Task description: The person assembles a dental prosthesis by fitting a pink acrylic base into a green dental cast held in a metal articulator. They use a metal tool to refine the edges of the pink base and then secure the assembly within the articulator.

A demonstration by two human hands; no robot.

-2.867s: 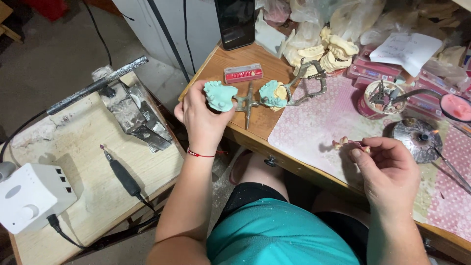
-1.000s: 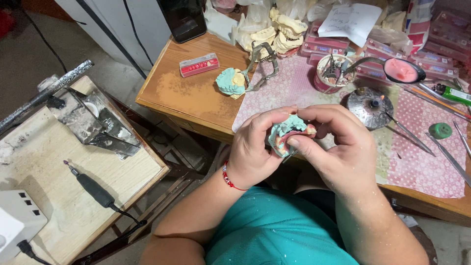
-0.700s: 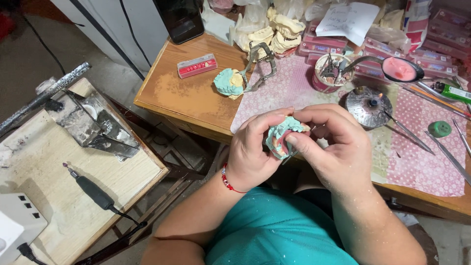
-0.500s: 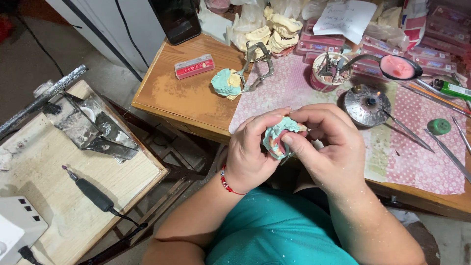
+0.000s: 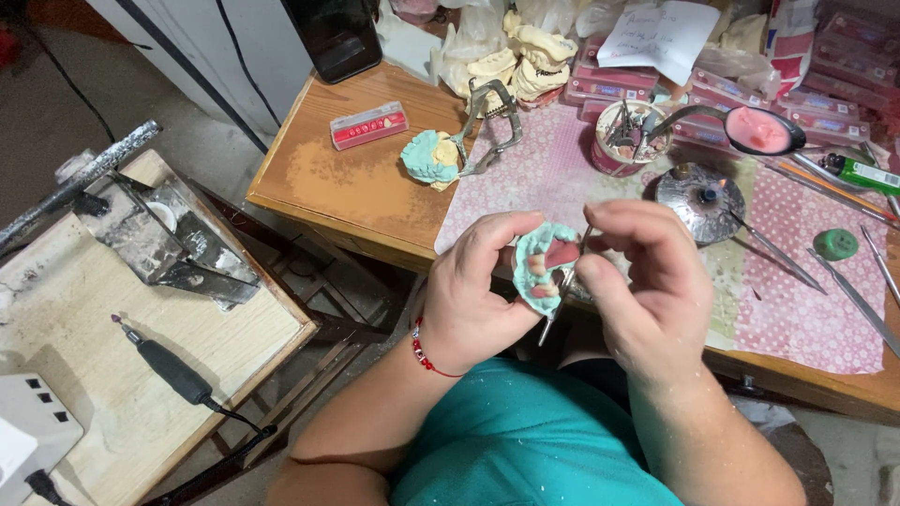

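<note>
Pale wood makes up the low side bench (image 5: pixel 103 356) at far left, where a black handpiece (image 5: pixel 169 367) with a small pink tip lies beside a dusty metal trimmer (image 5: pixel 173 245). Further right, on the brown desk (image 5: pixel 347 183), sit a flat red box of teeth (image 5: pixel 368 125) and a second green cast (image 5: pixel 429 157) clamped in a metal articulator (image 5: pixel 492 122). Held in the air just in front of the desk edge is the mint-green dental cast (image 5: pixel 544 272): horseshoe-shaped, chalky, with a pink wax plate inside the arch and a few cream-coloured teeth set along its ridge. The left hand (image 5: pixel 478 290), a red bead bracelet at its wrist, is curled around the cast from the left, thumb on top. The right hand (image 5: pixel 647 281) pinches a thin metal instrument (image 5: pixel 561 295) whose shaft crosses the cast's right side. Beyond it lie a round metal lid (image 5: pixel 698 199), a green cap (image 5: pixel 834 244) and long steel tools (image 5: pixel 844 290) on a pink dotted mat (image 5: pixel 806 309).
</note>
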